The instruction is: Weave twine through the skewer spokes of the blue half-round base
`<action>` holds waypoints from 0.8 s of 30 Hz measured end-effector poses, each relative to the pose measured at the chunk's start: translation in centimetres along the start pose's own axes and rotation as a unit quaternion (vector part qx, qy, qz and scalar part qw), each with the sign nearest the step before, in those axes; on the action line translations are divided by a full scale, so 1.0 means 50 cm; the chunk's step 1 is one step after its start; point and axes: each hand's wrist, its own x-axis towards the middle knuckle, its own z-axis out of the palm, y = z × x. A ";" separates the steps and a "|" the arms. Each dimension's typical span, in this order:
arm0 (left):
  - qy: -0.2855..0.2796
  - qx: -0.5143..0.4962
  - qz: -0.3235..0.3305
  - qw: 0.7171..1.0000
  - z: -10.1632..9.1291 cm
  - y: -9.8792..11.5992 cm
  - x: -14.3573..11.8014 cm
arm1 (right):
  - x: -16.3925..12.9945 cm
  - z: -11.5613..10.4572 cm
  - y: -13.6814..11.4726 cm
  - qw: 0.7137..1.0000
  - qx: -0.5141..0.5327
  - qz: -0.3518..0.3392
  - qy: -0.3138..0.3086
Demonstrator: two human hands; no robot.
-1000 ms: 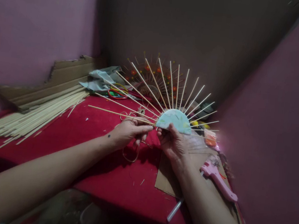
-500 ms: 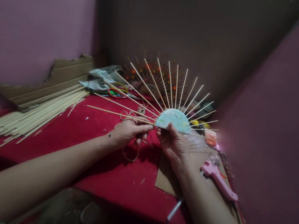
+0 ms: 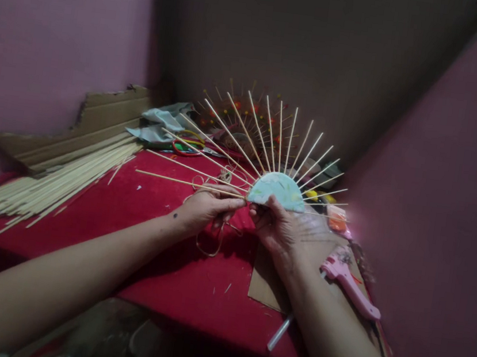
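Head view: stick fan (image 3: 278, 189) between left hand (image 3: 206, 209) and right hand (image 3: 278, 230).

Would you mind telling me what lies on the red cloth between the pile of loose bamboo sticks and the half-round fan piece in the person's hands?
In the head view, between the loose sticks and the fan piece, only bare red cloth and the left hand show.

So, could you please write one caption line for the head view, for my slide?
Both hands hold a half-disc fan of bamboo skewers above a red table: left hand pinches a skewer, right hand grips the base.
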 end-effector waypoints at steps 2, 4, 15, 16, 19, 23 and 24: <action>0.005 -0.005 0.002 1.000 0.001 -0.002 0.000 | 0.000 -0.002 0.001 1.000 0.004 -0.005 -0.009; 0.008 -0.004 0.002 1.000 0.001 -0.003 0.000 | 0.000 -0.002 0.001 1.000 0.002 -0.002 -0.009; -0.024 0.008 0.012 1.000 -0.004 0.001 -0.001 | -0.002 0.001 -0.001 1.000 -0.001 -0.010 -0.003; -0.028 0.005 0.007 1.000 -0.005 0.002 0.000 | -0.002 0.002 -0.003 1.000 -0.002 -0.010 0.001; -0.027 -0.004 -0.012 1.000 -0.013 0.005 0.004 | -0.001 0.003 -0.008 1.000 0.002 -0.007 0.012; -0.029 -0.013 -0.018 0.999 -0.022 0.008 0.008 | 0.001 0.004 -0.012 1.000 0.007 -0.006 0.014; -0.036 -0.010 -0.018 0.999 -0.023 0.009 0.007 | 0.001 0.004 -0.011 1.000 0.008 -0.008 0.015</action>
